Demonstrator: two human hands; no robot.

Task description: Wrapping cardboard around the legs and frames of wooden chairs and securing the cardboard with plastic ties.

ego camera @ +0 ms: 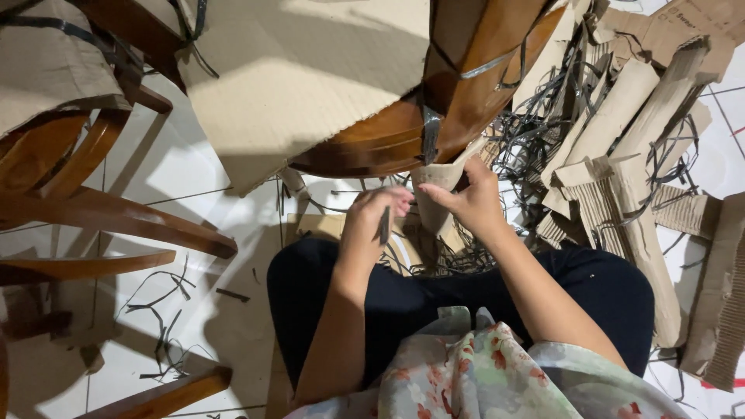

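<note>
A brown wooden chair [466,85] wrapped in corrugated cardboard [310,77] and black plastic strapping [431,132] stands tipped in front of me. A cardboard sleeve [438,182] covers the lower end of one of its parts. My right hand [473,202] pinches that sleeve from the right. Just left of it, my left hand [372,225] is closed around a thin dark tool or strap piece [384,226]; which it is I cannot tell. Both hands hover over my lap, in dark trousers [388,299].
More wooden chairs [93,209], partly wrapped, stand at the left on the white tiled floor [194,186]. A heap of torn cardboard pieces [636,155] and tangled black straps [535,132] lies at the right. Loose strap scraps [163,310] lie at the lower left.
</note>
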